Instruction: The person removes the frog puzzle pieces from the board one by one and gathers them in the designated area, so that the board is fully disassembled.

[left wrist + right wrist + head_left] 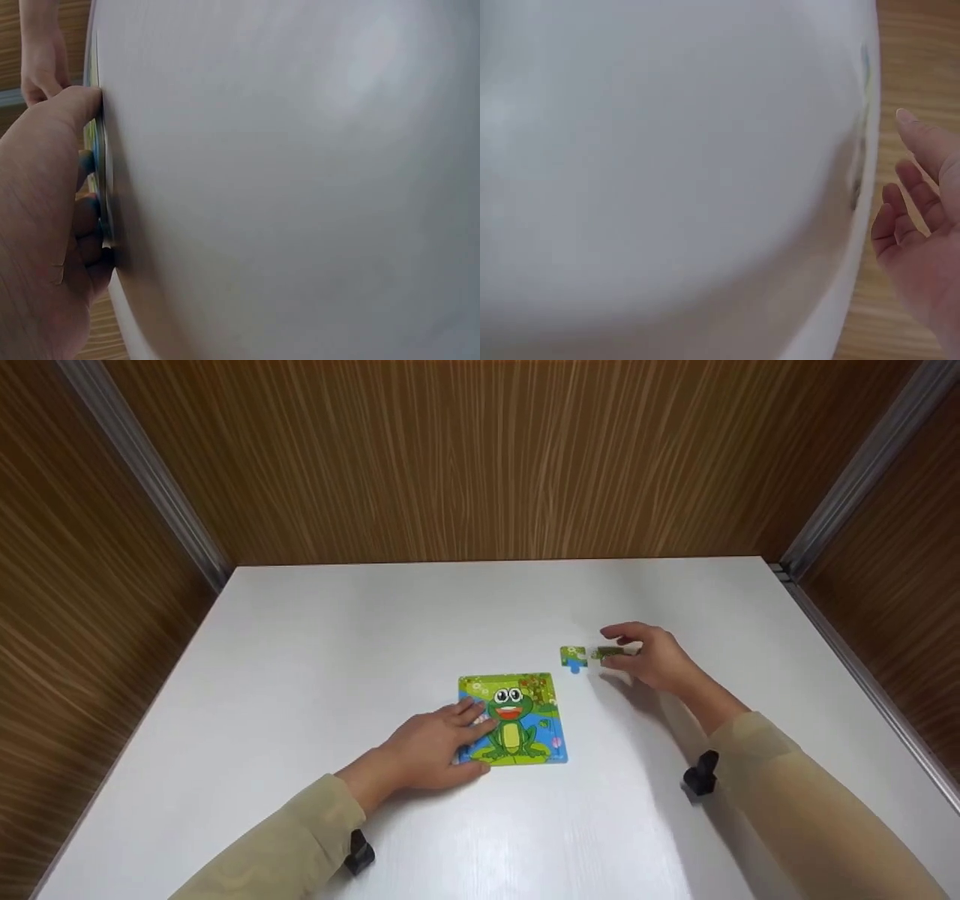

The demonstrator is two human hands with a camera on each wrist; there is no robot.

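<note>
A square frog jigsaw puzzle (525, 750) lies on the white table. My left hand (431, 746) rests on its left side, the fingers spread over the picture and the thumb along the near edge. Beyond the puzzle's far right corner lies a green and blue puzzle piece (573, 654) with a knob towards me. Just right of it is a darker green puzzle piece (609, 651), partly hidden by my right hand (651, 656). That hand hovers over it with thumb and fingers apart; the right wrist view shows the raised hand (922, 202) with nothing between its fingers.
The white table (337, 645) is bounded by a wood-grain panel (480, 457) at the back and similar panels at both sides. Metal rails (862, 472) run along the corners. A small black device (701, 774) is fixed at each sleeve cuff.
</note>
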